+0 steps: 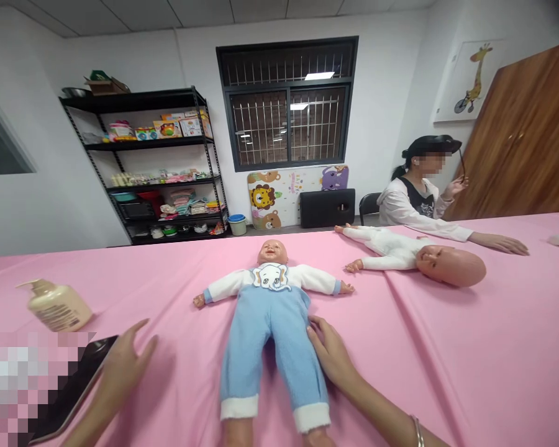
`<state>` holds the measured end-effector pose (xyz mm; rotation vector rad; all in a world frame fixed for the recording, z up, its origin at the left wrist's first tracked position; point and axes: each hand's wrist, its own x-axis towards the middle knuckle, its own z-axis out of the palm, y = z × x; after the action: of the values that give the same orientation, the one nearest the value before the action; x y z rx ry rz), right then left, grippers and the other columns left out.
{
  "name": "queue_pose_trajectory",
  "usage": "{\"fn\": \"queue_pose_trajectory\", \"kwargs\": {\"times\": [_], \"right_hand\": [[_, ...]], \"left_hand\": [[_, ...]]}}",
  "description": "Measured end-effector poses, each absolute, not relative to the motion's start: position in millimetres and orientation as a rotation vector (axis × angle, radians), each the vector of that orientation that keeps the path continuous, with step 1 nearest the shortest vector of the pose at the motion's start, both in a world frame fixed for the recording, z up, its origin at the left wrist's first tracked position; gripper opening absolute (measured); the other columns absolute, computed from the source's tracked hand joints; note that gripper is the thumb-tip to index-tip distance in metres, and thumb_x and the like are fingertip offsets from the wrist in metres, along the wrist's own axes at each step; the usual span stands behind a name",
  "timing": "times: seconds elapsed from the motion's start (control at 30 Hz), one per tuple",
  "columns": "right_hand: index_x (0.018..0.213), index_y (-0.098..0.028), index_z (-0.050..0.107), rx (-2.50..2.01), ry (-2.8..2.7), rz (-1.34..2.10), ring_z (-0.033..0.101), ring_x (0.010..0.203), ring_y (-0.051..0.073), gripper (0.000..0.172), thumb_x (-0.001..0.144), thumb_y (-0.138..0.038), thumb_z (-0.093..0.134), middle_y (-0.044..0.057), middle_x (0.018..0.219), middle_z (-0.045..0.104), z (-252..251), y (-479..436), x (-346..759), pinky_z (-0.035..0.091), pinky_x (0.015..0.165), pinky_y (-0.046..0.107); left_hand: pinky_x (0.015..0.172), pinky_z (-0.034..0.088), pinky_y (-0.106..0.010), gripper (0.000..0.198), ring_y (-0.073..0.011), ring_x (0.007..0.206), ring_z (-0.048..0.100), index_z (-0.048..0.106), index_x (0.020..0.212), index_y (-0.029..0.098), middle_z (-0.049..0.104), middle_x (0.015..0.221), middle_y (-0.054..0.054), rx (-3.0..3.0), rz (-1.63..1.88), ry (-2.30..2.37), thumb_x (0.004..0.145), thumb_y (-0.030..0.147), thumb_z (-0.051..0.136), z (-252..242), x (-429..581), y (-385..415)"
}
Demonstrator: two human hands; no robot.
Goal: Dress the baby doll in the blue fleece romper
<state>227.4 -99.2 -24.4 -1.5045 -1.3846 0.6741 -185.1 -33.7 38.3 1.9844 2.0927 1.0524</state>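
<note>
On its back on the pink tablecloth [177, 385] lies a baby doll [274, 310], its head away from me and its arms spread. It wears a white top with an elephant on the chest and blue trousers with white cuffs. My right hand [330, 351] rests against the side of the doll's leg, fingers stretched out along the blue cloth. Left of the doll, my left hand [129, 357] is over the table with its fingers apart, holding nothing. A dark phone [74, 388] lies beside my left wrist, partly covered by blurred squares.
A beige pump bottle [58, 305] stands at the left. At the right lies a second doll in white [395, 251], near a seated person [414, 192] whose hand rests on the table. Behind are a black shelf rack [144, 144] and a wooden cabinet [526, 136].
</note>
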Motion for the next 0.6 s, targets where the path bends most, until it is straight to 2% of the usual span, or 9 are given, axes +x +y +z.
{"fn": "queue_pose_trajectory", "kwargs": {"times": [0.07, 0.13, 0.27, 0.33, 0.43, 0.5, 0.6], "right_hand": [[0.116, -0.017, 0.049, -1.483, -1.354, 0.699, 0.047, 0.115, 0.023, 0.046, 0.084, -0.048, 0.04, 0.01, 0.12, 0.053, -23.6, -99.7, 226.9, 0.035, 0.1, 0.042], [0.118, -0.016, 0.047, -1.439, -1.278, 0.752, 0.045, 0.118, 0.024, 0.05, 0.081, -0.05, 0.045, 0.012, 0.124, 0.051, -22.7, -99.3, 226.9, 0.034, 0.102, 0.043], [0.122, -0.017, 0.044, -1.234, -1.069, 0.95, 0.045, 0.121, 0.025, 0.063, 0.071, -0.051, 0.06, 0.013, 0.133, 0.043, -21.0, -94.0, 228.7, 0.04, 0.1, 0.042], [0.126, -0.019, 0.042, -1.159, -0.997, 1.06, 0.044, 0.122, 0.026, 0.07, 0.067, -0.049, 0.065, 0.013, 0.138, 0.038, -19.7, -90.5, 229.9, 0.043, 0.097, 0.04], [0.132, -0.018, 0.034, -1.105, -0.93, 1.183, 0.039, 0.126, 0.024, 0.079, 0.066, -0.045, 0.067, 0.012, 0.142, 0.031, -13.5, -87.9, 231.1, 0.041, 0.1, 0.038], [0.135, -0.017, 0.03, -1.092, -0.913, 1.252, 0.041, 0.124, 0.023, 0.078, 0.07, -0.047, 0.062, 0.011, 0.141, 0.034, -4.4, -89.1, 232.2, 0.042, 0.099, 0.037], [0.13, -0.017, 0.041, -1.124, -0.965, 1.439, 0.052, 0.114, 0.023, 0.064, 0.079, -0.056, 0.045, 0.01, 0.129, 0.05, 15.1, -96.7, 235.1, 0.046, 0.093, 0.038]], "left_hand": [[0.095, 0.041, -0.04, 0.056, -0.0292, 0.117, 0.047, 0.046, 0.116, 0.015, 0.05, 0.127, -0.015, 1.718, 1.108, 1.701, 0.072, 0.047, 0.055, 37.9, -140.4, -35.0], [0.089, 0.046, -0.035, 0.059, -0.0272, 0.115, 0.05, 0.046, 0.116, 0.016, 0.047, 0.13, -0.015, 1.388, 1.014, 1.435, 0.069, 0.047, 0.062, 37.8, -96.8, -36.2], [0.087, 0.047, -0.032, 0.043, -0.0251, 0.102, 0.059, 0.057, 0.104, 0.012, 0.063, 0.109, -0.014, 1.147, 0.9, 0.952, 0.074, 0.043, 0.064, 39.7, -29.9, -28.0], [0.085, 0.049, -0.033, 0.041, -0.0251, 0.095, 0.062, 0.059, 0.101, 0.011, 0.066, 0.103, -0.014, 1.066, 0.937, 0.935, 0.071, 0.037, 0.068, 40.0, -9.7, -18.8], [0.082, 0.05, -0.034, 0.048, -0.0259, 0.093, 0.063, 0.057, 0.107, 0.012, 0.066, 0.104, -0.013, 0.971, 0.925, 0.949, 0.065, 0.027, 0.073, 40.8, 5.6, -9.0], [0.082, 0.051, -0.035, 0.052, -0.0265, 0.095, 0.062, 0.056, 0.11, 0.012, 0.064, 0.107, -0.012, 0.94, 0.87, 0.934, 0.062, 0.022, 0.075, 44.4, 7.5, -12.7], [0.084, 0.05, -0.034, 0.051, -0.0264, 0.098, 0.06, 0.057, 0.108, 0.011, 0.064, 0.108, -0.012, 0.893, 0.736, 0.914, 0.062, 0.024, 0.075, 55.5, 1.3, -40.5]]}}
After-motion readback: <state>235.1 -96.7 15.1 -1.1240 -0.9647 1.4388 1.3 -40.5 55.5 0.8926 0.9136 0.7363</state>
